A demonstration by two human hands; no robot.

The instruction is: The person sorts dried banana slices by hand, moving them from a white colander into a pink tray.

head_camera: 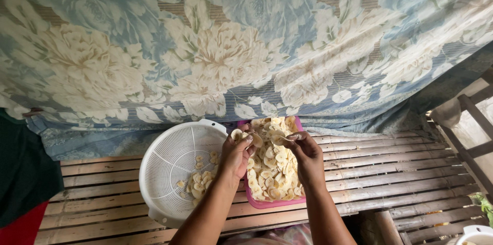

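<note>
A pink rectangular tray (267,204) heaped with pale yellow round slices (271,170) sits on a slatted bamboo platform (390,173). To its left stands a white perforated colander (169,160) with several slices (201,179) in its bottom. My left hand (237,153) is raised over the gap between colander and tray, fingers closed on a pale slice (237,134). My right hand (303,148) hovers over the tray, pinching the other end of a slice (277,140) between fingertips. Both hands meet above the heap.
A large blue and cream floral cloth (231,45) hangs behind the platform. A wooden frame (475,116) stands at the right. A white container rim (475,234) shows at the bottom right corner, dark green and red fabric (20,183) at the left.
</note>
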